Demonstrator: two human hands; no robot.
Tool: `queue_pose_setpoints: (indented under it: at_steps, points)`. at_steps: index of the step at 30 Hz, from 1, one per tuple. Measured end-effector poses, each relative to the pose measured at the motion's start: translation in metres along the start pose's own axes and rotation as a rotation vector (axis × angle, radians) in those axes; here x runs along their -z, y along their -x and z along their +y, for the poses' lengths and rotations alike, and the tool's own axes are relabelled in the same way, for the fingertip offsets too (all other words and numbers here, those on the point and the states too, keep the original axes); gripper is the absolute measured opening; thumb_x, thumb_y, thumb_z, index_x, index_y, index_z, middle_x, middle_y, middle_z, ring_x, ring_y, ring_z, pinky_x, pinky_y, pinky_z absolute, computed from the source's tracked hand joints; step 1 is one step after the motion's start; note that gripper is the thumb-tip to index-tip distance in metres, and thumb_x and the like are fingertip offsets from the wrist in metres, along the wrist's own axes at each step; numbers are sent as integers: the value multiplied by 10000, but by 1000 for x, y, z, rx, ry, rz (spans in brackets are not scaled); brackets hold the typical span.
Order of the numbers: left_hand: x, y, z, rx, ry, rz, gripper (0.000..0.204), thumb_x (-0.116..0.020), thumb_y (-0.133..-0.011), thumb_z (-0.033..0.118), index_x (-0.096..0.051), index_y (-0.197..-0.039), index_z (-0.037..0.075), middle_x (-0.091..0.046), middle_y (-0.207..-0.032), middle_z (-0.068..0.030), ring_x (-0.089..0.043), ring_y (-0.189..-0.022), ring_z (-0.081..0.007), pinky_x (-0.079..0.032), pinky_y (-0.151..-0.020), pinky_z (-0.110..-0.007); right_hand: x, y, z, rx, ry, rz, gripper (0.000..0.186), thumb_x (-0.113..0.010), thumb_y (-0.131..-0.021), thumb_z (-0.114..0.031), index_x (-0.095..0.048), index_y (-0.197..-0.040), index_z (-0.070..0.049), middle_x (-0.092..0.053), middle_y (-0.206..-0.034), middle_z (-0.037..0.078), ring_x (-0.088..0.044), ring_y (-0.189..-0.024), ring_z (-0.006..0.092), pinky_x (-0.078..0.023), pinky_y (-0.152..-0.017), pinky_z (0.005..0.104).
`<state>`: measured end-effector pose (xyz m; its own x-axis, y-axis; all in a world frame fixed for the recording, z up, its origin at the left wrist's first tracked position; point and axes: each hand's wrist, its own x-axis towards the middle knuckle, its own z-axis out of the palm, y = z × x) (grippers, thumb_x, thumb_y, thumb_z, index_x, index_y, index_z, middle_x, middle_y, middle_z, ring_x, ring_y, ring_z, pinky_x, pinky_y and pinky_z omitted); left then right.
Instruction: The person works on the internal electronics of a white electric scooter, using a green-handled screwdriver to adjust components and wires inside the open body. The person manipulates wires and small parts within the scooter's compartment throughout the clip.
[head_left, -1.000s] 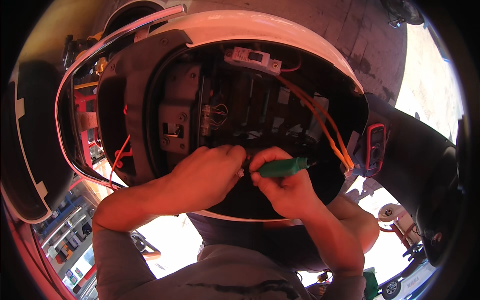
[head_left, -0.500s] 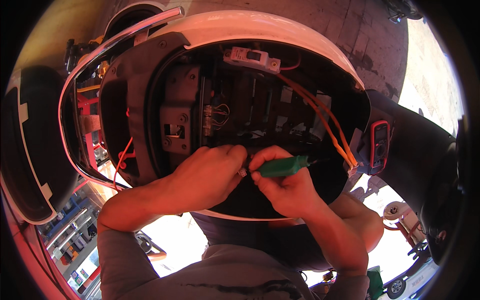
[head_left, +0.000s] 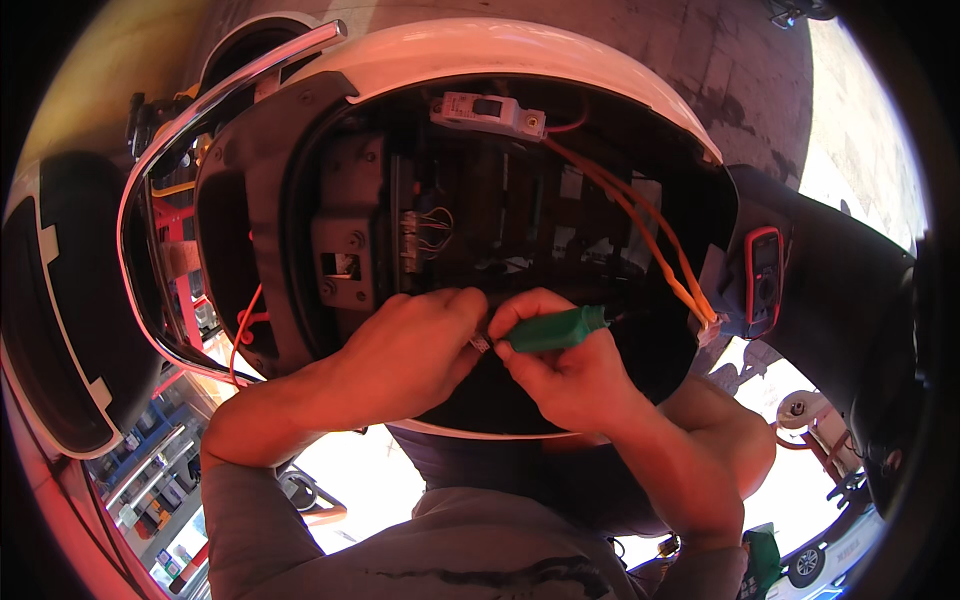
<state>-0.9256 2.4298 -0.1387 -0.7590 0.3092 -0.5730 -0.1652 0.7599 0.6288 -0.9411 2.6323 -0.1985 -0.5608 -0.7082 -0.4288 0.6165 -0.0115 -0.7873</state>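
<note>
My left hand is closed, knuckles up, over the near side of a scooter's open black compartment. A small clear connector pokes out of its fingertips, and those fingers hide most of it. Close beside it, my right hand is closed round the green handle of a tool with a thin dark end pointing right. The right fingertips meet at the connector's side; whether they pinch it or a wire cannot be made out.
A white breaker switch sits at the compartment's far edge, with orange wires running right. A plug with thin pale wires is left of centre. A red-edged multimeter lies right, by the dark seat-like part. A chrome rail curves round the left.
The view has shifted slightly, so the scooter appears a little further left. Both hands keep nearly the same grip and place, close together at the connector.
</note>
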Motion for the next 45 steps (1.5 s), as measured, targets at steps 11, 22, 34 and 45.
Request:
queue_pose_setpoints:
  at_steps: [11,22,34,45]
  points:
    - [0,0,0,8,-31,-9,230,-727,-836,31,-550,-965,-38,-666,-914,-234,-677,-862,-450,-555,-700,-496,-3,0,1,21,-23,26,214,-622,-917,67,-642,-1090,-56,-623,-909,-6,-556,-813,54,-453,-704,227]
    - [0,0,0,10,1,-4,234,-729,-819,21,-555,-963,-41,-668,-901,-229,-682,-840,-450,-560,-688,-496,-4,0,1,26,-1,36,217,-621,-918,69,-647,-1095,-53,-631,-925,0,-573,-835,58,-465,-713,227]
    - [1,0,1,17,-19,-8,234,-727,-816,29,-555,-961,-36,-671,-910,-232,-683,-853,-446,-559,-696,-502,-5,1,1,79,101,37,208,-664,-900,94,-649,-1070,-26,-655,-962,10,-600,-868,58,-482,-740,213]
    - [1,1,-1,12,-20,-29,252,-721,-806,30,-562,-986,-49,-678,-918,-244,-690,-843,-450,-566,-698,-501,-6,-2,2,372,313,85,291,-706,-788,91,-704,-1048,-38,-688,-974,100,-703,-888,249,-546,-772,320]
